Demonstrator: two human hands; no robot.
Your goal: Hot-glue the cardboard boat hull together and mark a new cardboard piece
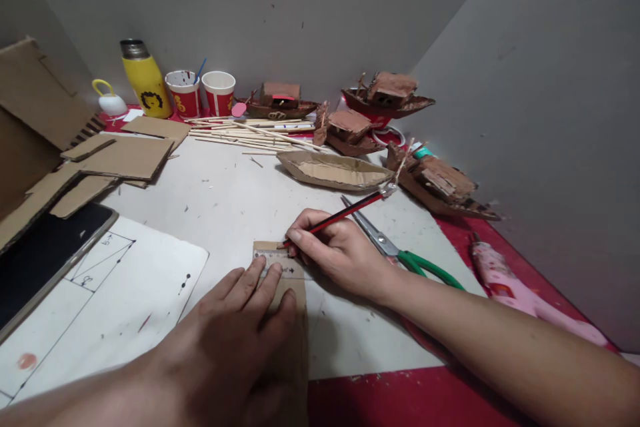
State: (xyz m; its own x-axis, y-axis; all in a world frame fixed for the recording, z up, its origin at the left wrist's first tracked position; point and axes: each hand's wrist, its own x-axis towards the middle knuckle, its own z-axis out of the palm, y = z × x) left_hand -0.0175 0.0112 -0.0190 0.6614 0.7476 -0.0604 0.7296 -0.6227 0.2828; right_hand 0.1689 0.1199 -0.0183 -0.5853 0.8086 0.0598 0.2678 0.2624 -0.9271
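My right hand (340, 253) grips a red and black pencil (345, 212), its point down at the upper edge of a clear ruler (283, 264). The ruler lies across the far end of a narrow cardboard strip (289, 333). Fingers spread, my left hand (235, 327) presses flat on the ruler and strip, hiding part of both. Just beyond my right hand lie scissors with green handles (420, 265). Farther back rests an open cardboard boat hull (340, 172).
Brown model boats (393, 97) and thin wooden sticks (250, 137) line the back. Cardboard pieces (120, 155), a phone (55, 253) and a drawing sheet (150, 293) lie left. A yellow bottle (146, 83) and paper cups (219, 95) stand behind. A pink glue gun (510, 287) lies right.
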